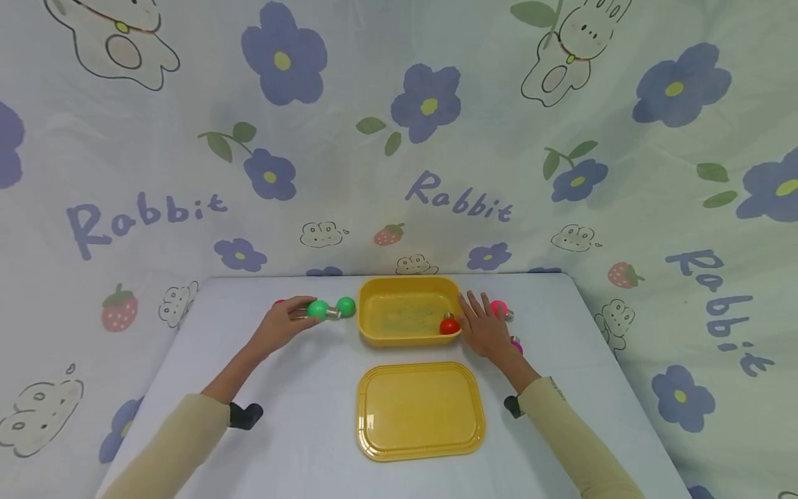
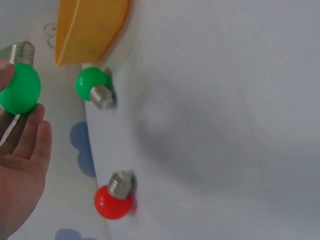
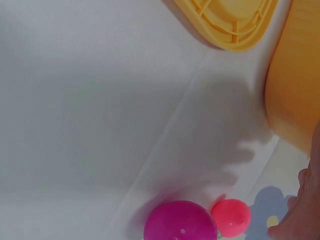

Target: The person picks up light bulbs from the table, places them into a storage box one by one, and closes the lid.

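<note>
My left hand (image 1: 282, 326) pinches a green light bulb (image 1: 317, 309) between thumb and fingers, its metal base pointing right, to the left of the yellow bin (image 1: 408, 342). Beside the bin's left wall lies a second green bulb (image 1: 346, 306). In the left wrist view, a red bulb (image 2: 113, 202) lies on the table near that hand. Inside the bin, a red bulb (image 1: 449, 326) sits in the right front corner. My right hand (image 1: 488, 331) is at the bin's right rim, fingers extended, gripping no bulb. Past it are a pink bulb (image 1: 498, 308) and a magenta bulb (image 1: 517, 346), both partly covered.
A flat yellow lid (image 1: 420, 412) lies on the white table (image 1: 299, 430) in front of the bin. Behind the table hangs a cloth (image 1: 349, 138) printed with rabbits and flowers. Dark straps with small devices sit at both wrists.
</note>
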The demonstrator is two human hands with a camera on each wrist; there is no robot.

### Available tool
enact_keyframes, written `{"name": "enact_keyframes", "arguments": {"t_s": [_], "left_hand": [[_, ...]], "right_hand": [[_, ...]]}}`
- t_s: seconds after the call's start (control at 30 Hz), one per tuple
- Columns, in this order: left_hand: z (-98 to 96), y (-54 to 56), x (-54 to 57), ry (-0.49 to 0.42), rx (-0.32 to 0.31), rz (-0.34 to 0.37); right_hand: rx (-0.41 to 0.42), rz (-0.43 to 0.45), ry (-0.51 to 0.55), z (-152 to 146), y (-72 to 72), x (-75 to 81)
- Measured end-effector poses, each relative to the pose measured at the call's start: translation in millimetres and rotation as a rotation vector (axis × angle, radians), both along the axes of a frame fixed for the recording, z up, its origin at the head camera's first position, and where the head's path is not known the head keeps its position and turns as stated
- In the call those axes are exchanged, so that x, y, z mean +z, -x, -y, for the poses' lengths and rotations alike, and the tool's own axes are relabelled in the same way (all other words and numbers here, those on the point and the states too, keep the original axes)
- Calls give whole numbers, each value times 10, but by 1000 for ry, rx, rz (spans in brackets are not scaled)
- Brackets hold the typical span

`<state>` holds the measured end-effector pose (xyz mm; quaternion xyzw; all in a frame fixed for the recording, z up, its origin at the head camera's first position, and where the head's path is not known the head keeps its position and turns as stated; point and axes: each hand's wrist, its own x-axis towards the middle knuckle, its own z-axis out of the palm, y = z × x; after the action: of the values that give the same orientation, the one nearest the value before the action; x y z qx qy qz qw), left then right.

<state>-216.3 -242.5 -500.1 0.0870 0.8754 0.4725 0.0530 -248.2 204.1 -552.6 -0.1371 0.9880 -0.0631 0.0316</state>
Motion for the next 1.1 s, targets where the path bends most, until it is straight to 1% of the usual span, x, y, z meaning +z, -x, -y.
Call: {"name": "enact_keyframes", "arguments": {"t_s": [0.17,0.3,0.37,0.47,0.67,0.87,1.0,1.1], "left_hand": [[-322,32,60,19,19,14],[-573,79,72,34,31,16],[-684,114,67,31,36,10],[-826,169,58,25,24,-12],[-1059,285,29,-11,15,-21],[-1249,386,-28,-22,24,-13],[-1369,441,-102,-7,23,15],[-1456,476,-175,26,20,22]], "right_hand": [[1,-3,5,7,-6,11],[1,-1,9,6,-13,30],[3,-5,11,5,-16,36],[2,-7,18,5,-20,43],[4,1,14,0,-25,48],[15,-7,-7,-1,-27,52],[13,-19,-24,2,-26,44],[9,-17,-19,3,-23,34]]}}
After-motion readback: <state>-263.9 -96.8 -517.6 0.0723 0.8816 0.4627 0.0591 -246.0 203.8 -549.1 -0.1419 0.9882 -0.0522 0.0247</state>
